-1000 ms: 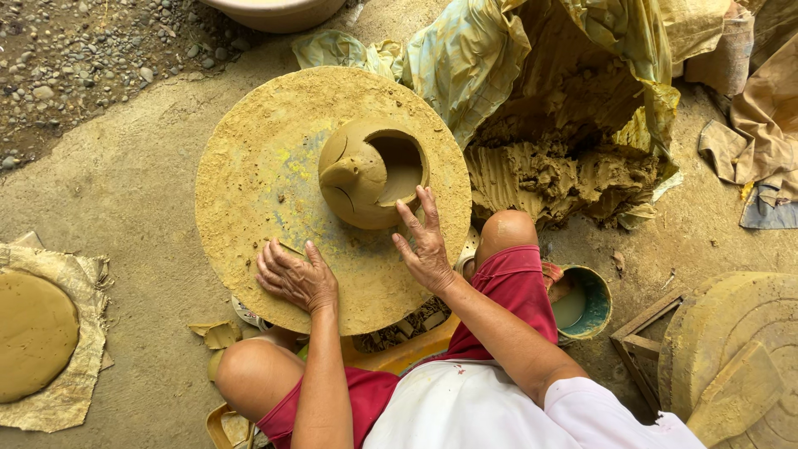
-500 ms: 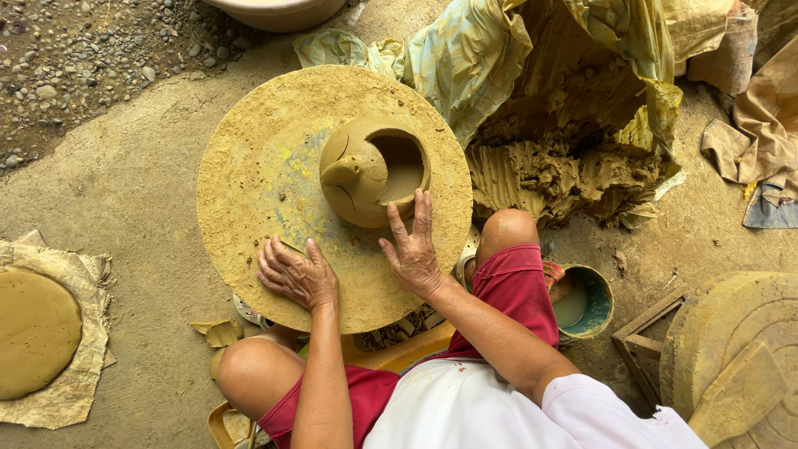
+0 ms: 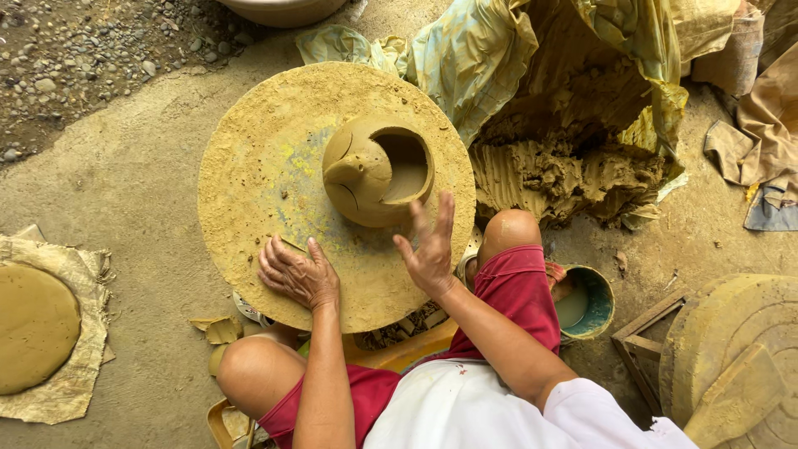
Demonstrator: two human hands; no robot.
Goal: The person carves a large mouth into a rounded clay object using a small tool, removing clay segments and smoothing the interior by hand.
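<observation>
Resting flat and open on the round clay-caked wheel (image 3: 249, 183), I log my left hand (image 3: 298, 274); right hand (image 3: 430, 249) open, fingers spread, just beside the hollow clay pot (image 3: 378, 170) mid-wheel. Around: wet clay heap (image 3: 565, 166), plastic sheet (image 3: 474, 50), teal water bucket (image 3: 586, 301), packed-earth floor (image 3: 125, 175), gravel (image 3: 75, 50).

- The floor (image 3: 125, 191) was packed, sandy earth under soft daylight.
- Loose gravel (image 3: 75, 50) lay at the far left.
- A plastic sheet (image 3: 499, 50) partly covered a heap of clay (image 3: 565, 175).
- A small teal bucket (image 3: 600, 303) stood at the right.
</observation>
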